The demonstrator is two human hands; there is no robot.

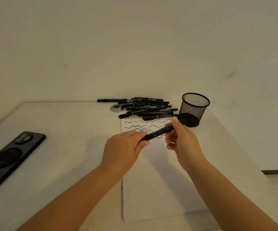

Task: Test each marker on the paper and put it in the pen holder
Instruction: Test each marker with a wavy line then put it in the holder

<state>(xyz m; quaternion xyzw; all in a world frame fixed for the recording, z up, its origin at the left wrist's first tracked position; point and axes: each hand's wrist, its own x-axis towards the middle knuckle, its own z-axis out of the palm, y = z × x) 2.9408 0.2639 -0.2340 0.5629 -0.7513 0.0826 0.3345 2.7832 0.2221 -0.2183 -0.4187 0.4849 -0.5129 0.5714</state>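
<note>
I hold one black marker (160, 132) above the white paper (158, 189), slanting up to the right. My left hand (124, 151) grips its lower left end. My right hand (180, 139) pinches its upper right part, and that end pokes out toward the pen holder. Whether a cap is on cannot be told. Wavy black test lines (143, 126) cover the top of the paper. A pile of several black markers (145, 108) lies behind the paper. The black mesh pen holder (194, 109) stands upright at the right and looks empty.
A black phone (12, 158) lies face down at the table's left edge. A round cable grommet (115, 108) sits in the tabletop beside the marker pile. A plain wall closes the back, and the table's right edge falls away past the holder.
</note>
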